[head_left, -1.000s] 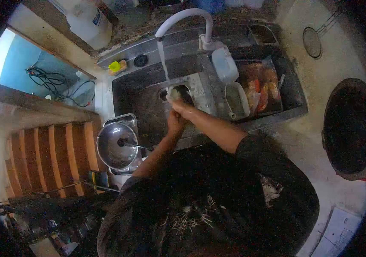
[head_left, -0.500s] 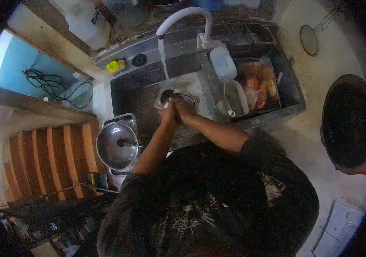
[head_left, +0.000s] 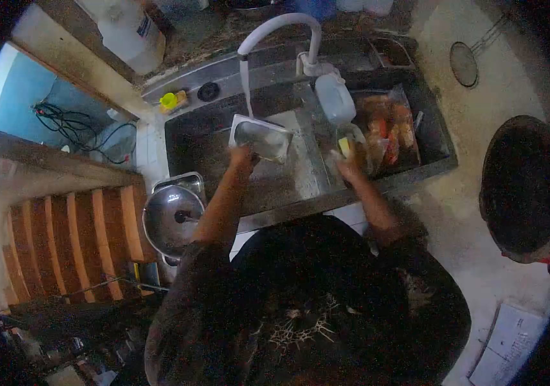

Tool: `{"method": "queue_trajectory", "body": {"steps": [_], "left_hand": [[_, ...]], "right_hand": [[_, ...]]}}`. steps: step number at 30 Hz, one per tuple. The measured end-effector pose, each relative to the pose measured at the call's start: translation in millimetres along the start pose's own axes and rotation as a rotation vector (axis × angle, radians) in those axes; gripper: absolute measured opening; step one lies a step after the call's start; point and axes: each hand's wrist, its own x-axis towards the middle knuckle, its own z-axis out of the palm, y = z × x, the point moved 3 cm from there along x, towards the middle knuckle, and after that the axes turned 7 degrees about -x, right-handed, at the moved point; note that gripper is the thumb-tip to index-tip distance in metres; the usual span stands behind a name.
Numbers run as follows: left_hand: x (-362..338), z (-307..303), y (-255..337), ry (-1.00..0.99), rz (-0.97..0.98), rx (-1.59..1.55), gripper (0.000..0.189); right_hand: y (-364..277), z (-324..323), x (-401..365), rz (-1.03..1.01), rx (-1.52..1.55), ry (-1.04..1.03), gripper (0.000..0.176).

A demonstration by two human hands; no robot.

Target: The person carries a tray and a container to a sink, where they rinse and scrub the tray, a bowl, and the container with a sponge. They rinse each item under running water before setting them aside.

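Observation:
My left hand [head_left: 243, 159] grips the near left edge of a rectangular metal pan [head_left: 263, 136], held tilted over the sink [head_left: 201, 151]. Water from the white curved faucet [head_left: 314, 40] runs down by the pan's far edge. Off to the right, my right hand [head_left: 350, 168] is closed on a yellow sponge [head_left: 344, 145]. It is over a small plastic tub [head_left: 357, 134], which the hand partly hides. Just behind the sponge stands a translucent white jug [head_left: 335, 96].
Bagged food [head_left: 387, 128] fills the right basin. Left of the sink, a round metal lid [head_left: 173, 220] rests on a metal tray. A yellow-capped bottle [head_left: 169, 100] and a black drain stopper [head_left: 208, 91] lie on the back ledge. At far right is a large dark pot [head_left: 524, 186].
My hands were together at the pan and are now apart. My right hand has moved right to the tub with the sponge; my left has tilted the pan towards the faucet.

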Motion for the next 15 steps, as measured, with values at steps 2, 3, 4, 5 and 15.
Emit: {"method": "queue_trajectory", "body": {"steps": [2, 3, 4, 5, 15], "left_hand": [[11.9, 4.1, -7.5, 0.051, -0.172, -0.118, 0.021], [13.0, 10.1, -10.1, -0.029, -0.226, -0.278, 0.021], [12.2, 16.5, -14.1, -0.110, -0.279, -0.437, 0.020], [12.1, 24.2, -17.5, -0.194, -0.332, -0.596, 0.020], [-53.7, 118.1, 79.8, -0.685, 0.359, 0.266, 0.031]], "right_hand": [[8.0, -7.0, 3.9, 0.026, -0.099, -0.054, 0.033], [10.0, -11.9, 9.1, 0.039, -0.149, -0.076, 0.034], [11.5, -16.3, 15.4, 0.051, -0.198, -0.096, 0.034], [12.2, -19.5, 22.7, 0.063, -0.248, -0.116, 0.035], [-145.8, 26.9, 87.8, 0.545, 1.091, -0.609, 0.075]]}}
